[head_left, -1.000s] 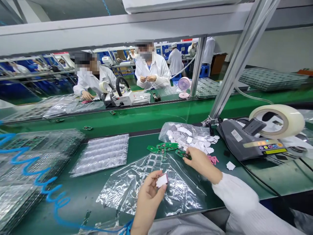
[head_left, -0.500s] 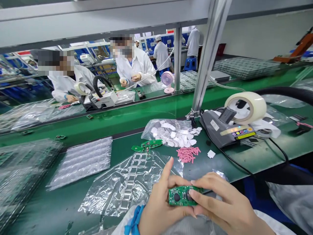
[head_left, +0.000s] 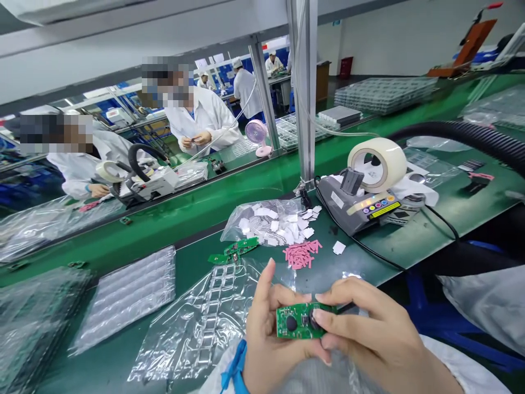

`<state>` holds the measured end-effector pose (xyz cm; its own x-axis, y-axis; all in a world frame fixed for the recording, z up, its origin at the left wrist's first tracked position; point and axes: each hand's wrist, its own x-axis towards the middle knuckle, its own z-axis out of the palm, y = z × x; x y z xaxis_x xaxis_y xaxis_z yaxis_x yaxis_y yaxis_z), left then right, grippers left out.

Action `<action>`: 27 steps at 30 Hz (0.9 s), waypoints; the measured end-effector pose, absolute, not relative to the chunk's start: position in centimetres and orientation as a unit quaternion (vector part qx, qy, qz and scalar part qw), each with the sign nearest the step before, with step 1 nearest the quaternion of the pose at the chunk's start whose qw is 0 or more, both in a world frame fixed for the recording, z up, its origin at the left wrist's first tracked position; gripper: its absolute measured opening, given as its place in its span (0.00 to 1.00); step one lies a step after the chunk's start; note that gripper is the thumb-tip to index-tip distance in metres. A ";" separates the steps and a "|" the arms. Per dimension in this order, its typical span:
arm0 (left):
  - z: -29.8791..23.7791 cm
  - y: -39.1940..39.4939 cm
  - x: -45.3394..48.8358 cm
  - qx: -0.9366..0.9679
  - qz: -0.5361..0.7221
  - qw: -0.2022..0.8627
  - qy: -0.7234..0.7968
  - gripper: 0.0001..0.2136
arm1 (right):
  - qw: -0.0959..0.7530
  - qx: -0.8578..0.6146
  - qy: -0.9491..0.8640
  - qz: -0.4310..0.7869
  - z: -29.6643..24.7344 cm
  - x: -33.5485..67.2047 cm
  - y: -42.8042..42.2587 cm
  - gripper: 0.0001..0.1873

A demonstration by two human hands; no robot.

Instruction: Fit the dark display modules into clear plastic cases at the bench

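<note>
A green worktop runs across the view, a low green divider along its far side. Beyond the divider sit two people, one at the left and one nearer the middle, both in white coats. A stack of trays, under clear plastic, fills the worktop's left edge. A clear bag lies flat to the left of the hands, and beside it is a ribbed plastic tray. At the right stands a grey tape machine, carrying a roll of tape.

The left hand is half closed on the left end of a green board, one finger raised clear of it. The right hand pinches the same board's right end, a fingertip against a black round part there. White pieces are heaped in and beside a small bag; pink strips are piled just in front. The board is held up level between the two hands, near the worktop's front edge. Loose boards lie left of the pink strips. One white piece lies apart, right of the pink strips.
</note>
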<state>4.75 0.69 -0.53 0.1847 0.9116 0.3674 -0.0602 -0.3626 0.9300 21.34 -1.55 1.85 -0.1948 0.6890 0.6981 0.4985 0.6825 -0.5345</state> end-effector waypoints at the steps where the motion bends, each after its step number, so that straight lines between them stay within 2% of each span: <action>1: -0.5 0.7 4.7 0.635 0.533 0.435 0.351 0.46 | 0.502 -0.396 -0.762 0.101 1.8 21.2 -1.5 0.11; 4: -0.3 1.2 4.4 0.636 0.488 0.461 0.381 0.43 | 0.478 -0.420 -0.763 0.111 1.3 21.1 -1.2 0.11; 7: -0.2 2.0 4.0 0.538 0.436 0.619 0.369 0.38 | 0.432 -0.409 -0.797 0.107 0.6 21.3 -0.2 0.11; 10: -0.4 3.3 3.7 0.377 0.372 0.763 0.371 0.32 | 0.341 -0.369 -0.859 0.102 0.0 21.5 1.1 0.13; 13: -1.0 4.7 3.3 0.311 0.295 0.808 0.404 0.27 | 0.252 -0.333 -0.908 0.039 -0.4 21.2 2.3 0.14; 16: -1.3 6.0 2.7 0.330 0.244 0.818 0.402 0.25 | 0.225 -0.300 -0.927 0.008 -0.6 20.3 3.3 0.17; 20: -1.0 7.9 1.6 0.364 0.228 0.810 0.401 0.24 | 0.238 -0.307 -0.921 0.032 -0.6 18.5 5.0 0.19; 25: -1.1 15.1 -1.9 0.418 0.316 0.720 0.455 0.23 | 0.279 -0.401 -0.871 -0.042 -1.3 18.6 7.0 0.26; 27: -1.4 19.8 -4.5 0.427 0.379 0.649 0.503 0.18 | 0.303 -0.415 -0.858 -0.016 -2.7 19.7 6.7 0.28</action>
<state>-4.48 19.81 -1.40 0.2072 0.9211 -0.3296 -0.0634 0.3489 0.9350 19.73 6.71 -2.68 -0.4719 0.7019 0.5336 0.7214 0.6553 -0.2240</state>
